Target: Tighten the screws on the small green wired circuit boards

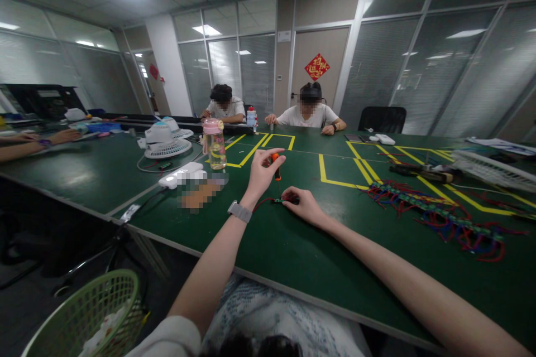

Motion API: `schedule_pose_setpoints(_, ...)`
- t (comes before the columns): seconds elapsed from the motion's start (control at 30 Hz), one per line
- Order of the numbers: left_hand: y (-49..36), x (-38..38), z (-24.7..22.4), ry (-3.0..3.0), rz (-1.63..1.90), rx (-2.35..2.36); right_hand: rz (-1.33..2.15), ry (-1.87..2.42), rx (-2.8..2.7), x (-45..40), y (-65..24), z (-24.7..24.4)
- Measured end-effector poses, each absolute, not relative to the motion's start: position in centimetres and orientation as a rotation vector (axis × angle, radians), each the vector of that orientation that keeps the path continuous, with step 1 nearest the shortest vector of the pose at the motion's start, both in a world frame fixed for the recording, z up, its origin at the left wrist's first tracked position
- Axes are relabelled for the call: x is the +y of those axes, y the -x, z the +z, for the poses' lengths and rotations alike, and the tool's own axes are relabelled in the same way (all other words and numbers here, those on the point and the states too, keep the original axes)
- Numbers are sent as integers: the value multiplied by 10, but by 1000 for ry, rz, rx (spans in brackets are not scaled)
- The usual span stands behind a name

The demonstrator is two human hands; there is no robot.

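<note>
An orange and black screwdriver [277, 169] stands upright, its handle in the fingers of my left hand [264, 169], which wears a grey watch on the wrist. Its thin shaft points down at a small green circuit board [277, 201] lying on the green table [234, 245]. Red wire runs from the board's left end. My right hand [302, 204] rests low on the table, thumb and fingers closed at the board's right end. Whether the tip touches the board is too small to tell.
Boards with red and blue wires [444, 215] lie to the right. At the left are a pink-lidded bottle [214, 145], a white power strip [181, 174] and white fans [167, 142]. Two people sit across the table. A green basket [119, 290] stands below its edge.
</note>
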State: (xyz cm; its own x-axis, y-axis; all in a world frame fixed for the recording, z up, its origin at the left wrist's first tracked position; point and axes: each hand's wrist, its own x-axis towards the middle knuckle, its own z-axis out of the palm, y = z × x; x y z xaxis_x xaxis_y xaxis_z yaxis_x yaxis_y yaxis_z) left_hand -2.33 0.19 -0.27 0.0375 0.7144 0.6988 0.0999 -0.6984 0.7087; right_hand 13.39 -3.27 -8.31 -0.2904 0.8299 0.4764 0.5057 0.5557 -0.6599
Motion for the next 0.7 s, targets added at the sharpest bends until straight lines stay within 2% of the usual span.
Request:
schedule_pose_setpoints(0.23,22,7,-4,-1632,1584,658,436,1097,-1971,-35,-135,-82)
schedule_pose_setpoints(0.4,26,7,-5,-1796,1761,917,396,1108,-1975,-36,-135,-81)
schedule_pose_setpoints(0.6,24,8,-5,-1586,1568,678,366,1121,-1998,-35,-136,-83)
schedule_pose_setpoints(0.7,24,7,-5,-1686,1652,791,304,1131,-2023,-35,-136,-83)
